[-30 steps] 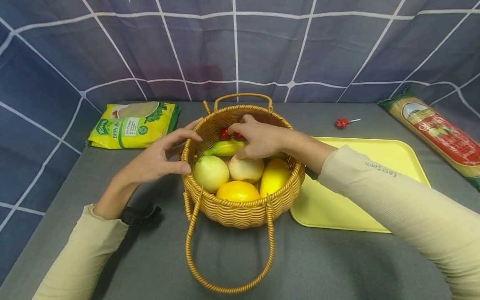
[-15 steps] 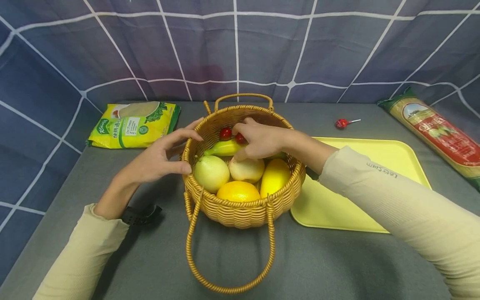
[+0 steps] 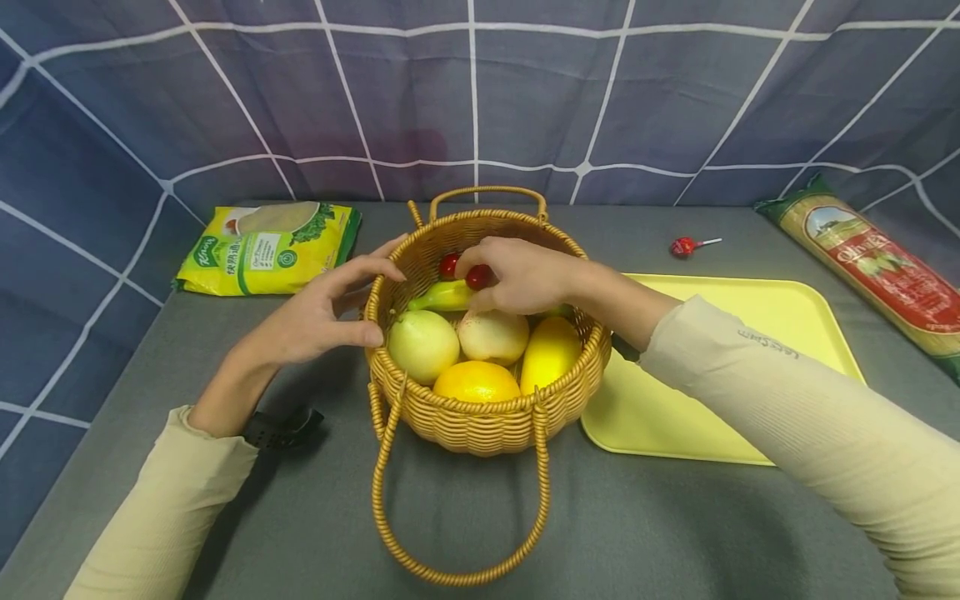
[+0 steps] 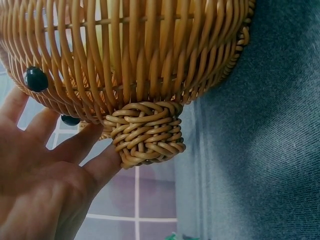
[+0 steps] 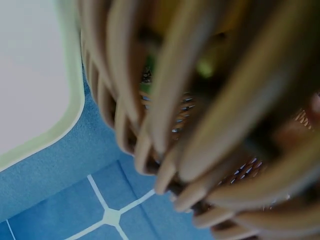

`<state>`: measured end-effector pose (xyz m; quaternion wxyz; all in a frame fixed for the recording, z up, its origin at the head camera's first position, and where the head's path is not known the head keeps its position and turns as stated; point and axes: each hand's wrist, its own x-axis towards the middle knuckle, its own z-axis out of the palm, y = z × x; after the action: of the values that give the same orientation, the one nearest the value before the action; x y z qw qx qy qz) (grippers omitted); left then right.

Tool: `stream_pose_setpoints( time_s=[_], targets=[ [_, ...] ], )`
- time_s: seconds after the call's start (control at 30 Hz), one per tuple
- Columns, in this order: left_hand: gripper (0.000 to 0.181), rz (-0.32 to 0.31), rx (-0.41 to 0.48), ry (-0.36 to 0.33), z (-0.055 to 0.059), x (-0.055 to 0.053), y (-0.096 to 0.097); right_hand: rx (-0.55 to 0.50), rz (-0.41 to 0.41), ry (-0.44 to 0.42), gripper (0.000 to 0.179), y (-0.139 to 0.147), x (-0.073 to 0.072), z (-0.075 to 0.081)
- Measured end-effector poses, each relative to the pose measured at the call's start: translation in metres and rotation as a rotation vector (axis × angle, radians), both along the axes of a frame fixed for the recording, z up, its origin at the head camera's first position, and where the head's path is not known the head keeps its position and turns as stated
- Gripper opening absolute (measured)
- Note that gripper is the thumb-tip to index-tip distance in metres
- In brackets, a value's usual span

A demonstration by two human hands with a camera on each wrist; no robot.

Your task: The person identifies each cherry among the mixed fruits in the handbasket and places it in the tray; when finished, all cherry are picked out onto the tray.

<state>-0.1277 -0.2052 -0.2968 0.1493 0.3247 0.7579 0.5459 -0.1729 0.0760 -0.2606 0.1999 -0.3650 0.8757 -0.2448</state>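
Note:
A round wicker basket of fruit stands in the middle of the head view. Inside it my right hand pinches a glossy dark red cherry between thumb and fingers, above a pale peach. A second red cherry lies against the far left wall beside a banana. My left hand touches the basket's left side, its spread fingers along the outer weave in the left wrist view. The right wrist view shows mostly blurred wicker, and the right hand is largely hidden there.
A green pear, an orange and a yellow mango fill the basket's front. Its front handle lies on the table. Around it are a yellow tray, a lollipop, a yellow packet and a pasta bag.
My right hand has closed its fingers on the right-hand cherry and drawn it slightly toward me and up, over the banana. The left hand and basket have stayed in place.

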Motion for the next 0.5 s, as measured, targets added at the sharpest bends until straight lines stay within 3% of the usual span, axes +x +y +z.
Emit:
stream_pose_setpoints(
  time_s=[0.23, 0.5],
  targets=[
    [0.053, -0.008, 0.01, -0.002, -0.0011, -0.0009, -0.0007, -0.118, -0.026, -0.001, 0.036, 0.0025, 0.002, 0.0025],
    [0.052, 0.002, 0.005, -0.003, -0.0004, 0.0009, -0.0003, -0.143, -0.023, 0.051, 0.03, 0.0042, 0.007, 0.0043]
  ],
)
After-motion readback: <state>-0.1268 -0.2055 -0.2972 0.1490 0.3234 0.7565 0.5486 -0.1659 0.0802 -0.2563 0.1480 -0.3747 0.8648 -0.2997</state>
